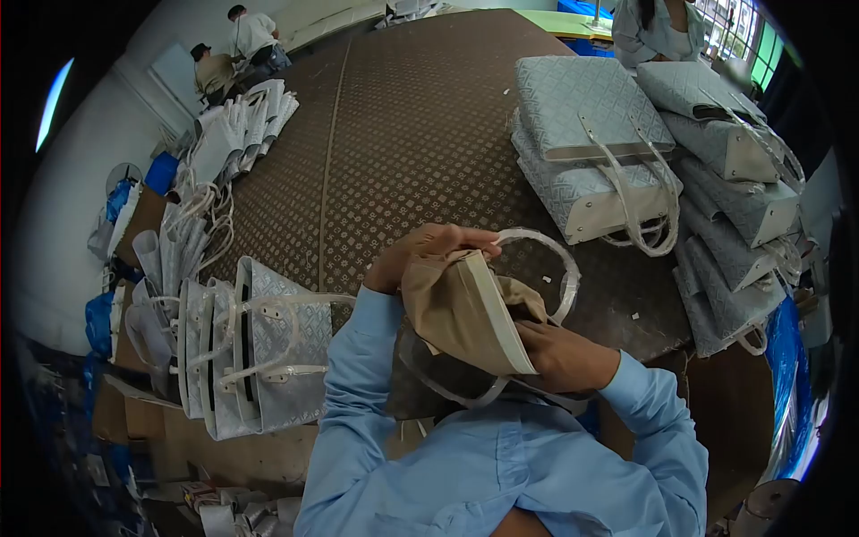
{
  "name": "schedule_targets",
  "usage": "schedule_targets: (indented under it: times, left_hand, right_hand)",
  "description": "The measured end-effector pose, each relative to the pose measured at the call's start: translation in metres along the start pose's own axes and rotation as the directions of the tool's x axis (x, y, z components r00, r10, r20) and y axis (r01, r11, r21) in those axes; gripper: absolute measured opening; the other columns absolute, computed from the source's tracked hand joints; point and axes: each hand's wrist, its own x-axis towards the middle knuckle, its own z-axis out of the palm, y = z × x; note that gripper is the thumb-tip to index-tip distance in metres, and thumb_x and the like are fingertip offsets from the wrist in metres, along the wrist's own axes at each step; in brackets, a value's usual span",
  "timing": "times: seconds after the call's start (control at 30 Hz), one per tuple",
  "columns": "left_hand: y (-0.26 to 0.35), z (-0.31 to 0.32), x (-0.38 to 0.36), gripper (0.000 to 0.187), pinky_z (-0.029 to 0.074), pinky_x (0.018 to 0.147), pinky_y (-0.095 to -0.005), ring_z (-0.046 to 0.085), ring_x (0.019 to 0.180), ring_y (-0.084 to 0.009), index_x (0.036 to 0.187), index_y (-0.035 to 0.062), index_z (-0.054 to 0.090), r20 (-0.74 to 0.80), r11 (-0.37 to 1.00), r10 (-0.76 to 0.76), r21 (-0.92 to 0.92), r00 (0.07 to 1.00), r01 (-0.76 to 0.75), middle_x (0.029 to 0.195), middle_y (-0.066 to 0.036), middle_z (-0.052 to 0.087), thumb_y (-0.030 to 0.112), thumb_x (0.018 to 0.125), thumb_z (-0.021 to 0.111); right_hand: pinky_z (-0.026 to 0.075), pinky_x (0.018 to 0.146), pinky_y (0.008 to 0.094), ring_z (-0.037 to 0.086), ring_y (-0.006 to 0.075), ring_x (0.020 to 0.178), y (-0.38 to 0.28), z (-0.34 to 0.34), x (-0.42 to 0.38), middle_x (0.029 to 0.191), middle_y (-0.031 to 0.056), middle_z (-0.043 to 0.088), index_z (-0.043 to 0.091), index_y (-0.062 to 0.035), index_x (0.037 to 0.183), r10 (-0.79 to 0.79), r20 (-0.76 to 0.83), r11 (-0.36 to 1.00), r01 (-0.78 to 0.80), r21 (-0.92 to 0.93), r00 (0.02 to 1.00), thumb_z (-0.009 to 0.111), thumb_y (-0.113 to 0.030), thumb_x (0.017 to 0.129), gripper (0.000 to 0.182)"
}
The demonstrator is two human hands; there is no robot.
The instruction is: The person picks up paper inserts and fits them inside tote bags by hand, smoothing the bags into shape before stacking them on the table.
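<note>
Both hands held a tan bag turned inside out, close to the chest at the near edge of the desk. The left hand kept a clenched grip on its top corner; the right hand clasped its lower end. A clear handle looped above. Grey bags were stacked at right, and others stood at left.

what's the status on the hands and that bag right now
Left hand grips top edge of the tan-lined, white-trimmed handbag. Right hand holds its lower end. Clear-wrapped handle loops beyond; nothing blocking.
</note>
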Motion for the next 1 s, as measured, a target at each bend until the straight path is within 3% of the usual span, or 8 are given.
schedule_targets:
  times: [0.13,0.33,0.4,0.53,0.7,0.8,0.87,1.0]
  left_hand:
    - [0.011,0.004,-0.012,0.053,0.048,0.083,-0.0305,0.061,0.096,-0.0215,0.119,0.0046,0.063,-0.021,0.767,-0.191,0.620,0.981,0.163,0.111,-0.014,0.064,0.043,0.083,0.067]
    - [0.003,0.015,0.024,0.037,0.051,0.074,-0.0343,0.065,0.091,-0.0232,0.115,-0.0010,0.062,0.048,0.359,-0.597,0.908,0.801,0.214,0.108,-0.014,0.066,0.022,0.086,0.065]
    - [-0.024,0.001,0.005,0.032,0.052,0.073,-0.0317,0.066,0.090,-0.0203,0.114,-0.0023,0.062,-0.360,0.909,-0.409,-0.079,0.839,0.409,0.102,-0.012,0.069,0.018,0.090,0.059]
    - [0.015,-0.012,0.006,0.033,0.052,0.080,-0.0275,0.065,0.091,-0.0158,0.117,-0.0041,0.059,-0.375,0.656,-0.043,0.689,0.926,0.310,0.100,-0.010,0.068,0.021,0.095,0.055]
    - [-0.005,0.003,-0.032,0.035,0.049,0.070,-0.0303,0.065,0.079,-0.0173,0.106,-0.0025,0.065,-0.540,0.816,0.410,0.578,0.734,-0.031,0.091,-0.012,0.069,0.029,0.094,0.057]
    - [-0.029,0.010,-0.030,0.038,0.049,0.070,-0.0341,0.064,0.079,-0.0256,0.105,-0.0019,0.064,-0.645,0.618,-0.004,0.599,0.764,0.509,0.092,-0.014,0.067,0.032,0.097,0.051]
    - [-0.063,0.002,-0.037,0.039,0.048,0.072,-0.0392,0.062,0.078,-0.0322,0.100,-0.0012,0.063,-0.573,0.626,0.584,0.769,0.575,0.129,0.089,-0.015,0.064,0.034,0.099,0.046]
    - [-0.062,0.022,-0.053,0.031,0.047,0.083,-0.0376,0.063,0.092,-0.0312,0.093,0.0022,0.064,-0.446,0.488,0.738,0.871,0.506,0.056,0.091,-0.016,0.065,0.032,0.094,0.054]
  right_hand:
    - [0.042,0.099,0.0409,0.047,0.0375,0.120,-0.007,0.016,-0.025,0.126,0.0228,0.048,0.055,-0.0016,0.122,0.190,-0.273,0.892,-0.282,-0.353,0.943,0.062,-0.012,0.075,0.048]
    - [0.052,0.078,0.0391,0.064,0.0366,0.092,0.007,0.013,-0.027,0.100,0.0208,0.064,0.054,-0.0015,0.118,0.393,-0.250,0.903,-0.320,0.288,0.885,0.060,-0.001,0.076,0.043]
    - [0.052,0.073,0.0416,0.064,0.0400,0.081,0.007,0.011,-0.025,0.087,0.0226,0.065,0.055,-0.0030,0.116,0.647,0.009,0.680,-0.582,0.446,0.763,0.057,0.000,0.078,0.038]
    - [0.050,0.069,0.0467,0.060,0.0437,0.080,0.014,0.004,-0.024,0.081,0.0266,0.061,0.056,-0.0015,0.105,0.583,-0.284,0.812,-0.537,0.228,0.762,0.055,0.001,0.078,0.026]
    - [0.050,0.070,0.0475,0.061,0.0428,0.080,0.045,-0.002,-0.001,0.078,0.0271,0.061,0.060,0.0015,0.096,0.524,-0.084,0.850,-0.516,0.106,0.847,0.056,-0.001,0.075,0.022]
    - [0.050,0.067,0.0468,0.061,0.0426,0.077,0.063,-0.012,0.007,0.078,0.0262,0.062,0.062,0.0019,0.095,0.481,0.041,0.877,-0.480,-0.021,0.876,0.060,-0.008,0.074,0.024]
    - [0.049,0.063,0.0463,0.061,0.0418,0.073,0.060,-0.022,0.011,0.076,0.0244,0.062,0.063,0.0009,0.095,0.576,0.073,0.816,-0.567,-0.114,0.814,0.062,-0.013,0.074,0.026]
    - [0.050,0.066,0.0465,0.062,0.0411,0.072,0.050,-0.016,0.005,0.074,0.0244,0.062,0.063,0.0017,0.087,0.542,0.194,0.840,-0.519,-0.157,0.818,0.057,-0.009,0.075,0.017]
